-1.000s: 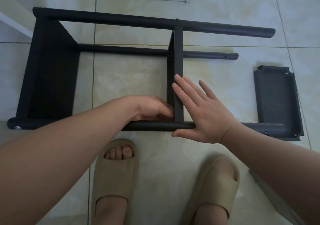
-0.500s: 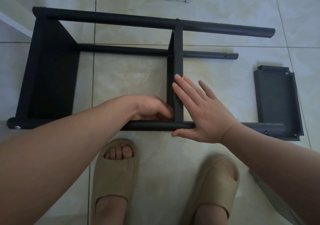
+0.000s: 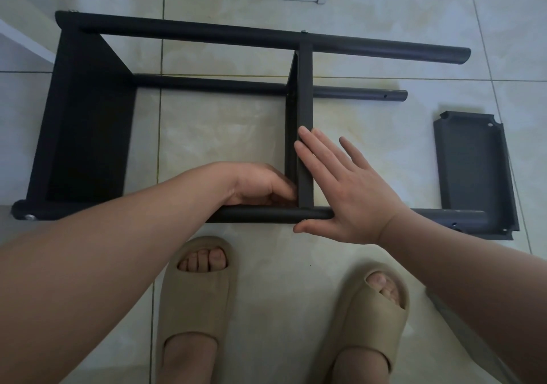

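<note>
Fingers (image 3: 318, 154) of right hand (image 3: 355, 200) are laid flat on fitted middle shelf (image 3: 305, 93), hold of left hand (image 3: 260, 185) hidden; loose shelf (image 3: 473, 170) unfitted.

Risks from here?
1. Fingers of the left hand are tucked into the corner where the black metal shelf panel meets the near black round pole; a slip could pinch them.
2. The right hand only presses flat on the panel, so it may shift.
3. The open-toed beige slippers sit close to the pole.
</note>
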`<state>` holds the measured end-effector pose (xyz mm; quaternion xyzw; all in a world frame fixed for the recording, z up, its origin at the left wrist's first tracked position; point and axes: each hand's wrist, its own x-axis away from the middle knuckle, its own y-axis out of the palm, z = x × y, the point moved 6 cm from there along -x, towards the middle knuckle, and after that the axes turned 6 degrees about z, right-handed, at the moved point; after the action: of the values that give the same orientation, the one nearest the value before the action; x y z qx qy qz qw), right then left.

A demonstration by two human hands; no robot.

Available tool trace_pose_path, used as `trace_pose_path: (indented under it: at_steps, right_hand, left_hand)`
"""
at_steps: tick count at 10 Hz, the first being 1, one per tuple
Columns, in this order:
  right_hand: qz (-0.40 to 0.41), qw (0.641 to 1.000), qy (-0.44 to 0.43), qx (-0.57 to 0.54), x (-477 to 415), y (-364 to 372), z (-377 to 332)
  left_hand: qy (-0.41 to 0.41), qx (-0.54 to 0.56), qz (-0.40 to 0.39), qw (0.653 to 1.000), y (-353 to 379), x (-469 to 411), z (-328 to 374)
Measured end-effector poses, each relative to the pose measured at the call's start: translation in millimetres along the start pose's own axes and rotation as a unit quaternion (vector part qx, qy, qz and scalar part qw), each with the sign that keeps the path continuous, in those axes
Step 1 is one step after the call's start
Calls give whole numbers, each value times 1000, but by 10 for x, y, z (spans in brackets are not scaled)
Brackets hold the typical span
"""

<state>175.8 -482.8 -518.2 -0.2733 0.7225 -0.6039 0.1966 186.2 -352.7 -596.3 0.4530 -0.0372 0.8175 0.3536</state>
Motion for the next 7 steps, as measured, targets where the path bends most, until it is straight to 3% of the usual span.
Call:
trace_pose_path:
  at_steps: [3,5,7]
  right_hand:
    - [1,1000,0,0,1,12,-1]
    - [-1,1000,0,3,2,9,3]
    - [-4,1000,2,3,2,13,3]
  left_hand:
    - [11,53,-55,997,62,17,11]
    - [0,8,-17,1000,14,-22,-28]
    - [-7,22,-48,999,28,-11,-40]
